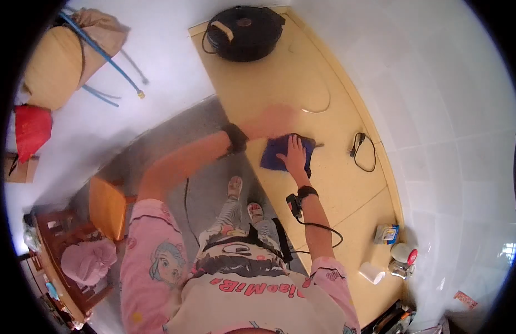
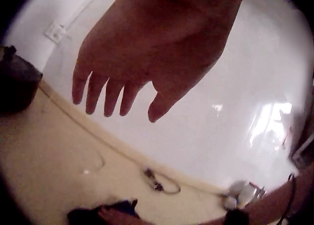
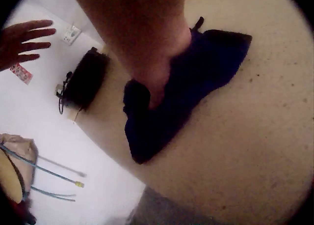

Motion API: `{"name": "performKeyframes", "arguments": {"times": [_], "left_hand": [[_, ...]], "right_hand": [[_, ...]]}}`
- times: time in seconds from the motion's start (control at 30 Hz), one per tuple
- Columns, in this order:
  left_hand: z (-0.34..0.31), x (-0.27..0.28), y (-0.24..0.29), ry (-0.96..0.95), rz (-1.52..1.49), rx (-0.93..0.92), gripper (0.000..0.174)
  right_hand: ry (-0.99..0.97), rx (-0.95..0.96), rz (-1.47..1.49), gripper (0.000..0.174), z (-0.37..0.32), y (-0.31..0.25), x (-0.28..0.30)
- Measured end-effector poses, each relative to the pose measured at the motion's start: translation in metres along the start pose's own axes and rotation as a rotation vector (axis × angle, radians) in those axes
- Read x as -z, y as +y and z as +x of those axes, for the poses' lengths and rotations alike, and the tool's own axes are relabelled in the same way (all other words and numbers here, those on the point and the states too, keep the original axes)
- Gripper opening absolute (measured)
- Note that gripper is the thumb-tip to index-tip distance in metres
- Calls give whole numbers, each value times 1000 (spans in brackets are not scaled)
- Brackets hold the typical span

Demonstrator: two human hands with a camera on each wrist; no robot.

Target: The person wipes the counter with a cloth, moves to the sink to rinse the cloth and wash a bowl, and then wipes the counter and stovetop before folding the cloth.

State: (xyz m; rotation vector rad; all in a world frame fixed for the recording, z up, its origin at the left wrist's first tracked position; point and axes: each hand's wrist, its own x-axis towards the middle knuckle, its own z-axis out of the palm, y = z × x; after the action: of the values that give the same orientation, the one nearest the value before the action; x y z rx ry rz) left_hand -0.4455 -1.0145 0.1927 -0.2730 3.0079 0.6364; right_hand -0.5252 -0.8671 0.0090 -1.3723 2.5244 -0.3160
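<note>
A dark blue cloth (image 1: 273,155) lies on the yellowish countertop (image 1: 338,189), its edges folded and uneven. My right hand (image 1: 295,158) rests flat on it with the fingers stretched out. In the right wrist view the cloth (image 3: 208,63) spreads out around that hand, and dark specks dot the surface beside it. My left hand (image 1: 274,121), blurred in the head view, is raised above the counter near the cloth. Seen from the left wrist, this hand (image 2: 147,53) holds nothing and its fingers are spread apart.
A round black appliance (image 1: 245,33) stands at the counter's far end. By the tiled wall lies a coiled black cable (image 1: 365,153). A white cup (image 1: 372,273), a packet (image 1: 386,234) and jars (image 1: 401,253) sit at the near right. An orange chair (image 1: 107,209) stands left.
</note>
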Motion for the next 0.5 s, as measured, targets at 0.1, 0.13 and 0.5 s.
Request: {"name": "performKeyframes", "arguments": {"times": [0.1, 0.13, 0.5], "left_hand": [[5, -62, -23, -199, 115, 79, 58], [6, -83, -39, -170, 183, -8, 62], [-14, -157, -100, 25, 255, 60, 81]], "right_hand": [[35, -13, -60, 74, 31, -13, -8], [72, -22, -112, 72, 42, -7, -17], [78, -127, -213, 61, 52, -59, 0]]}}
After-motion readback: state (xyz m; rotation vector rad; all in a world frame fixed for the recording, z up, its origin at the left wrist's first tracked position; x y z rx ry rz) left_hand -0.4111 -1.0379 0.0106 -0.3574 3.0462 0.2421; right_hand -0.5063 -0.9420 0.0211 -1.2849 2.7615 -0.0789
